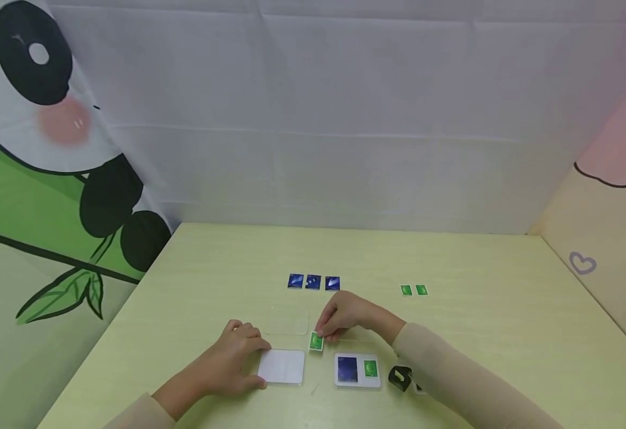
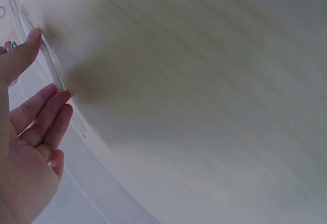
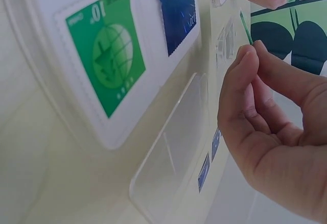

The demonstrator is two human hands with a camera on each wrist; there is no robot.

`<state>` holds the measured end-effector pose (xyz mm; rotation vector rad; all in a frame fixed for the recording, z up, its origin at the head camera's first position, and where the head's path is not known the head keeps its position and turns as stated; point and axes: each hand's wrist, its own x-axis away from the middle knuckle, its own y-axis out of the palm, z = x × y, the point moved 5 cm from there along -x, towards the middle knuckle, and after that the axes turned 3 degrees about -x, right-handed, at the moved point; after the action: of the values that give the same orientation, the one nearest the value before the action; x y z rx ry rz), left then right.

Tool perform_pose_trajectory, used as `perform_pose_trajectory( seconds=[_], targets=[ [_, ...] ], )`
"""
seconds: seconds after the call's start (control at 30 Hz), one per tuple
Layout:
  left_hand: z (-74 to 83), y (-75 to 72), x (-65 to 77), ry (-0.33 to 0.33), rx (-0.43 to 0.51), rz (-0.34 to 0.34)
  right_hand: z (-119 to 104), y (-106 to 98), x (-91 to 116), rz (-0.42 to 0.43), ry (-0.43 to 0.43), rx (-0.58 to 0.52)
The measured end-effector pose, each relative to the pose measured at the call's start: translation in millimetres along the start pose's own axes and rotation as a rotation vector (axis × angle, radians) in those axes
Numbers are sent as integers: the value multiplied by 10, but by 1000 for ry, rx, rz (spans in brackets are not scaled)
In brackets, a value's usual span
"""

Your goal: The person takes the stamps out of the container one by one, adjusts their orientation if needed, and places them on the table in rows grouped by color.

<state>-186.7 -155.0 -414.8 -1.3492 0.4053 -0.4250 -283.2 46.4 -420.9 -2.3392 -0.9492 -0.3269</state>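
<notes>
My right hand (image 1: 347, 314) pinches a small green postage stamp (image 1: 316, 341) between thumb and forefinger, above the table between two clear plastic cases. My left hand (image 1: 232, 360) grips the left case (image 1: 282, 366) by its left side, thumb at the near corner and forefinger at the far one. A plain white insert lies in that case. In the right case (image 1: 358, 384), a large blue stamp (image 1: 347, 369) and a green stamp (image 1: 370, 368) lie side by side on white. In the right wrist view the held stamp (image 3: 246, 28) shows edge-on.
Three blue stamps (image 1: 313, 282) lie in a row farther back. Two green stamps (image 1: 414, 290) are at the back right. A clear lid (image 1: 287, 322) lies behind the left case, another clear lid (image 3: 171, 137) behind the right one. Beside my right sleeve sits a black object (image 1: 400, 378).
</notes>
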Motion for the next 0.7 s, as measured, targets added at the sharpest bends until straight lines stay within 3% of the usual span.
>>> perform_pose_trajectory(
  seconds=[0.7],
  targets=[
    [-36, 66, -8, 32, -17, 60, 22, -49, -14, 20, -34, 10]
  ],
)
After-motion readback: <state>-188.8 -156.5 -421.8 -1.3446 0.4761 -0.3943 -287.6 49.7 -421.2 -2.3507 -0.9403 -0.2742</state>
